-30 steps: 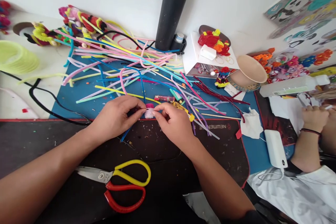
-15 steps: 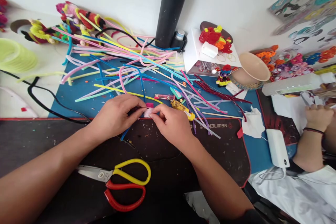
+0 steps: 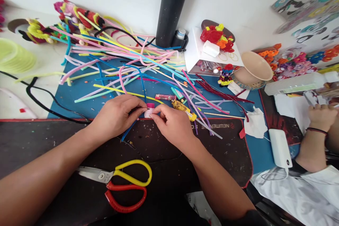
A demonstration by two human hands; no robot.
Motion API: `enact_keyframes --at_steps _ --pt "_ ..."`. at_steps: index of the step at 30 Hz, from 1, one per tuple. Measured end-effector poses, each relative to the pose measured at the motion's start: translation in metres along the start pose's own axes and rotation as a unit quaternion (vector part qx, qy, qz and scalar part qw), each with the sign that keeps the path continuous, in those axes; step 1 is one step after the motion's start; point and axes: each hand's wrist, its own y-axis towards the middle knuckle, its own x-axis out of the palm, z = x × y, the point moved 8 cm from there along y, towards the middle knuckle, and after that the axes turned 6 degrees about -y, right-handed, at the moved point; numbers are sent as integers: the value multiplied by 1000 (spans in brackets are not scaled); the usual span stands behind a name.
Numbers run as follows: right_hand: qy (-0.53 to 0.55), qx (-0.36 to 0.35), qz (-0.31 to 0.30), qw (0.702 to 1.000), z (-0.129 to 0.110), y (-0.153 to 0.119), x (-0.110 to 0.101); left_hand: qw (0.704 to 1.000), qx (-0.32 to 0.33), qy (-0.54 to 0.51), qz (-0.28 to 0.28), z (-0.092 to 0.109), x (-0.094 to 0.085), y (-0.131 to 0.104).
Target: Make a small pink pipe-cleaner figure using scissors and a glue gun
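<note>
Between my fingertips is a small fuzzy piece (image 3: 148,113), pale pink with a magenta top, which looks like coiled pipe cleaner. My left hand (image 3: 119,114) pinches at its left side, thumb against forefinger. From the right, my right hand (image 3: 173,123) pinches at its other side. A blue pipe cleaner (image 3: 128,133) trails down below my left hand. Just beyond my right hand lie a yellow tool (image 3: 182,107) and a pink lighter-like item (image 3: 165,97). Scissors (image 3: 116,180) with one yellow and one red handle rest on the dark mat nearer me.
Many coloured pipe cleaners (image 3: 127,54) spread over the blue mat. Behind them stands a black thermos (image 3: 172,10). To the right are a white box (image 3: 193,47), a beige bowl (image 3: 254,70) and a white power bank (image 3: 280,148). Another person's hand (image 3: 320,116) is at far right.
Both hands stay pinched at the small pink piece, with only slight finger movement. The whole view has shifted very slightly; nothing else moved visibly.
</note>
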Motion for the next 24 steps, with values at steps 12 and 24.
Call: enact_keyframes --at_steps 12,24 --pt "-6 -4 -1 1000 -1 0 1 1000 -19 -8 10 -5 0 -2" --pt "2 -11 2 1000 -1 -1 1 992 117 15 41 23 -9 -7"
